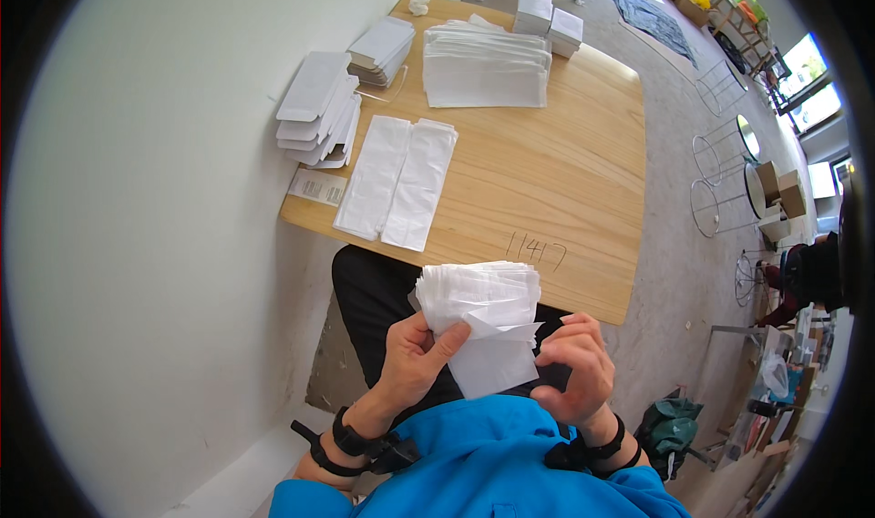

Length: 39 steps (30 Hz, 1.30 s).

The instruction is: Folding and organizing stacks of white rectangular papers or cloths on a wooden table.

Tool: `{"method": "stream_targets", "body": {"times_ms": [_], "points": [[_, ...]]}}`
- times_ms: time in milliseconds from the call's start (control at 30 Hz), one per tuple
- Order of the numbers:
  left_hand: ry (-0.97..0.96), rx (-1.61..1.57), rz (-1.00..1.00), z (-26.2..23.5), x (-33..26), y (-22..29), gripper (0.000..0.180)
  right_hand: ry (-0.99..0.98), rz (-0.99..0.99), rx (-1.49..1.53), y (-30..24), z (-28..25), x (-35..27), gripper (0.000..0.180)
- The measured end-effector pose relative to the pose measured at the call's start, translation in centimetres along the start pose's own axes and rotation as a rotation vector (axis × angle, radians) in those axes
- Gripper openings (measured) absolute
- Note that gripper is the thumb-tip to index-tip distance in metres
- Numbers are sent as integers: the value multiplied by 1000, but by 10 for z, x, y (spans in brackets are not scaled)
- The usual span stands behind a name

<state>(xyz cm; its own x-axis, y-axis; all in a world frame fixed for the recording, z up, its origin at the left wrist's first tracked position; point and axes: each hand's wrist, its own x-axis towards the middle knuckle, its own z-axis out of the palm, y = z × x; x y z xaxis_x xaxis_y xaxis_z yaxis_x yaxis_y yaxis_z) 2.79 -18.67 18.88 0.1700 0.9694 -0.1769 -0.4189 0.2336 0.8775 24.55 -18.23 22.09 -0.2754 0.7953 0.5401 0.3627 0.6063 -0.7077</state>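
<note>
My left hand (415,359) grips a stack of thin white sheets (483,286) over my lap, its thumb pressed on top. They may be flat bags; I cannot tell. One sheet's corner is folded up near the thumb, and a smooth white piece (495,365) hangs below it toward me. My right hand (576,368) is just right of the stack, fingers curled, with a gap between thumb and fingers and nothing visible in them. On the table (547,167), two long white folded strips (417,185) lie side by side beyond my left hand.
Flat white cartons (314,85) are piled at the table's left edge, with more cartons (381,44) behind. A wide white pile of sheets (488,67) and two small white blocks (533,12) sit at the far side. Stools (749,137) and a green bag (670,427) are at right.
</note>
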Motion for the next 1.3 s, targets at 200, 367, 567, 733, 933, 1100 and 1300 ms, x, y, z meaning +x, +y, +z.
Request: {"method": "stream_targets", "body": {"times_ms": [200, 367, 567, 733, 933, 1100, 1300], "points": [[14, -9, 17, 2, -1, -1, 27, 110, 177, -112, 0, 9, 11, 42], [39, -115, 8, -5, -1, -4, 26, 20, 13, -24, 6, 11, 6, 22], [-4, -9, 16, -3, 0, 0, 28, -44, 6, -9, 4, 3, 6, 23], [-30, -17, 3, 0, 2, -1, 29, 81, 68, -217, -1, 9, 20, 33], [-17, -34, -9, -2, 1, -4, 29, 59, -5, -317, 2, 20, 23, 25], [-17, -23, -23, -3, 1, -3, 29, 48, -63, -319, -1, 20, 22, 23], [-18, 31, 50, -6, 0, -6, 32, -54, 92, -283, -4, 19, 22, 27]]}}
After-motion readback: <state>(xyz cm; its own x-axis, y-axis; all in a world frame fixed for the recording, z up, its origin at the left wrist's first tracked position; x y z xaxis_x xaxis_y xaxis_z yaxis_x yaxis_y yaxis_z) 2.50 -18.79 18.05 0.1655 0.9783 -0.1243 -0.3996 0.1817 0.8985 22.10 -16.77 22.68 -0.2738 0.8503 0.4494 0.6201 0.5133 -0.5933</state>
